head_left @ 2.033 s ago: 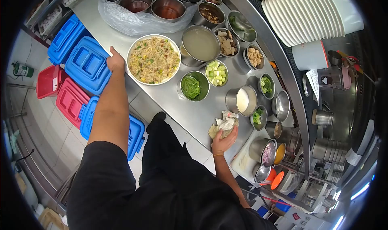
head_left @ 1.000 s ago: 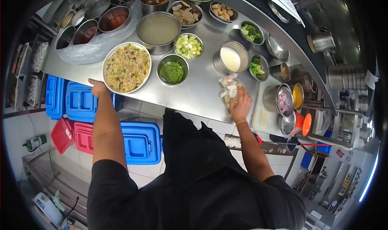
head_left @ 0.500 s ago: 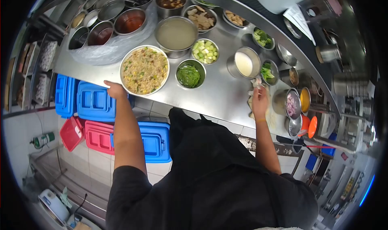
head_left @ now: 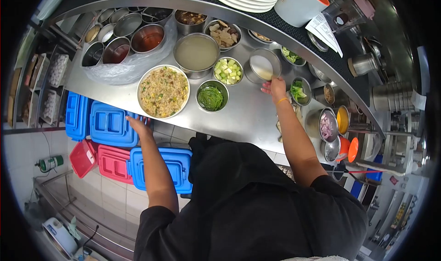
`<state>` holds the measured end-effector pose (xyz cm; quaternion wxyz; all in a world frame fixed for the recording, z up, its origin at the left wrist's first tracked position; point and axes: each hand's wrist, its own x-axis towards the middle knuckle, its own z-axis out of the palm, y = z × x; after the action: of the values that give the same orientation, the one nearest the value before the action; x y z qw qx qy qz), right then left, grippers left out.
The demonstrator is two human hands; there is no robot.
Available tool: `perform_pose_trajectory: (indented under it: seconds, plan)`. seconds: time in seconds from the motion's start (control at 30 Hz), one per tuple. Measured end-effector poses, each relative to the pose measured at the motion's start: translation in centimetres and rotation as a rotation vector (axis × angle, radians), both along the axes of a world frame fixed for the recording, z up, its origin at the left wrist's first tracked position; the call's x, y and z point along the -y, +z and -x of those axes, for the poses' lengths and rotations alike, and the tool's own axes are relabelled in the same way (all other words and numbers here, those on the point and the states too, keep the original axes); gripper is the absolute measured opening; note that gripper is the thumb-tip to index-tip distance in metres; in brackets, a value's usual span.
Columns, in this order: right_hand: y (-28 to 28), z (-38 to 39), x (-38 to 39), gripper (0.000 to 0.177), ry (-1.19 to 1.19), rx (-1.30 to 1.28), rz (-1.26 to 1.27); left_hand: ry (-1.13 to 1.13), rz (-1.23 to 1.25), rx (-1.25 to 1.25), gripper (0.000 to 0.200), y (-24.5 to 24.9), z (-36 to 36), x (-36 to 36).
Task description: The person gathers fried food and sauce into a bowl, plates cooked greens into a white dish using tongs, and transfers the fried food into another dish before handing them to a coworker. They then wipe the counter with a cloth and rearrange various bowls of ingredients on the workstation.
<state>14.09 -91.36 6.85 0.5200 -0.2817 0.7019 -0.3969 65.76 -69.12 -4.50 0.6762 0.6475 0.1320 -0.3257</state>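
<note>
Right hand (head_left: pixel 276 86) at the pot of white liquid (head_left: pixel 262 67)
The pot stands on the tabletop (head_left: pixel 239 116), near the greens bowl (head_left: pixel 210 95). The right fingers are apart at its rim, gripping nothing. The left hand (head_left: pixel 138 124) is open beside the fried-rice bowl (head_left: pixel 163 91). A careless nudge could slop liquid.

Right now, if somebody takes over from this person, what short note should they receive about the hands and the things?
Left hand: open, empty, at the counter edge just below the fried rice bowl.
Right hand: at the rim of the pot of white liquid; grip unclear.
Done: the fried rice bowl stands full on the counter.
Left: the pot is not lifted.
</note>
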Motion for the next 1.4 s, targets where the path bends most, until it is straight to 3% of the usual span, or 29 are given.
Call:
perform_pose_trajectory:
  seconds: [0.07, 0.2, 0.37, 0.5, 0.57, 0.77, 0.83, 0.9, 0.97, 1.0, 1.03, 1.13, 1.17, 1.23, 1.4]
  plan:
    - [-0.1, -1.0, 2.0, 0.027, 0.034, 0.029, 0.004, 0.121, -0.070, -0.026, 0.073, -2.4, 2.2, -2.9]
    - [-0.5, -2.1, 4.3, 0.029, 0.113, 0.091, 0.063, 0.057, -0.172, -0.050, 0.069, -3.9, 8.5, -8.6]
    - [-1.2, -2.6, 2.5, 0.032, 0.203, 0.135, 0.110, 0.088, -0.172, -0.012, 0.065, -5.1, 10.5, -11.2]
    - [-4.8, -1.2, -3.8, 0.028, 0.349, -0.002, 0.038, 0.171, -0.070, 0.067, 0.058, -3.4, 8.1, -8.2]
    - [-7.2, -0.1, -7.4, 0.021, 0.431, -0.117, 0.205, 0.214, -0.060, 0.142, 0.058, -2.8, 6.2, -6.6]
    - [-5.0, 1.0, -11.5, 0.019, 0.593, -0.163, 0.051, 0.293, -0.103, 0.188, 0.062, -1.4, -2.2, -0.4]
    - [-3.7, 1.3, -11.8, 0.018, 0.624, -0.278, 0.099, 0.197, -0.117, 0.157, 0.067, 0.0, -4.7, 1.9]
    - [-1.9, 0.8, -11.0, 0.018, 0.633, -0.366, 0.198, 0.170, -0.004, 0.206, 0.077, -3.0, -7.7, 4.5]
    - [0.9, -0.1, -10.1, 0.020, 0.596, -0.428, 0.338, 0.130, -0.342, 0.403, 0.089, -2.9, -6.7, 5.7]
    - [2.5, -0.8, -9.0, 0.020, 0.548, -0.372, 0.358, 0.096, -0.502, 0.506, 0.095, -2.1, -6.4, 6.5]
    - [3.9, -1.7, -7.2, 0.021, 0.499, -0.311, 0.382, 0.084, -0.495, 0.495, 0.096, -1.5, -6.1, 6.7]
    - [7.6, -3.0, 1.0, 0.024, 0.492, -0.592, 0.600, 0.041, -0.530, 0.483, 0.099, -0.3, -5.8, 6.2]
    - [8.6, -4.4, 3.6, 0.021, 0.370, -0.395, 0.568, 0.042, -0.555, 0.514, 0.099, -0.8, -6.0, 6.3]
    - [9.8, -6.2, 10.0, 0.022, 0.343, -0.428, 0.394, 0.035, -0.593, 0.531, 0.099, -1.2, -6.1, 6.2]
    - [3.2, -6.9, 27.0, 0.028, 0.459, -0.332, 0.157, 0.009, -0.669, 0.509, 0.097, 0.2, -5.7, 6.3]
